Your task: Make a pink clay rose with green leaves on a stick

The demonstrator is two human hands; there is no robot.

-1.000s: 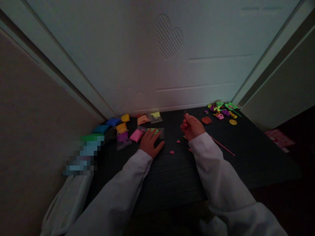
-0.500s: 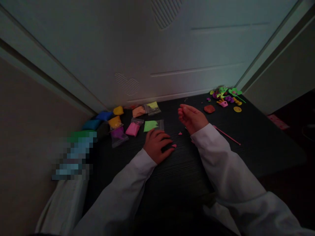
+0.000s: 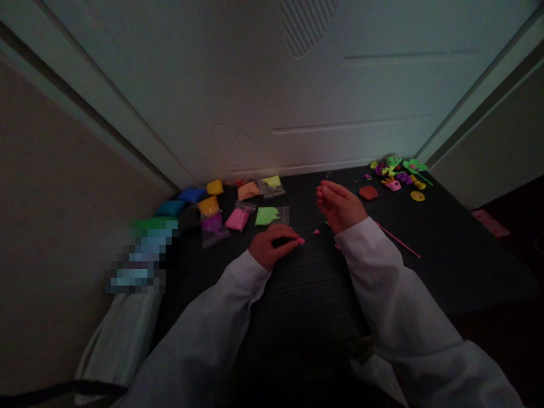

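My left hand (image 3: pixel 272 245) rests on the dark tabletop (image 3: pixel 306 283) and pinches a small pink clay bit (image 3: pixel 300 241) between thumb and fingertip. My right hand (image 3: pixel 339 205) hovers a little above the table with its fingers curled together; whether anything is in them is not visible. Another tiny pink clay bit (image 3: pixel 316 231) lies between the two hands. A green clay bag (image 3: pixel 268 215) lies just beyond my left hand.
Several coloured clay bags (image 3: pixel 215 209) lie at the back left by the white door (image 3: pixel 297 85). Small clay figures (image 3: pixel 397 173) and a red-brown lump (image 3: pixel 368 192) sit back right. A thin pink stick (image 3: pixel 399 241) lies right of my right sleeve.
My left hand has come off the green bag, slid toward me and to the right, and closed on a pink bit. The right hand stayed raised, its fingers loosening.
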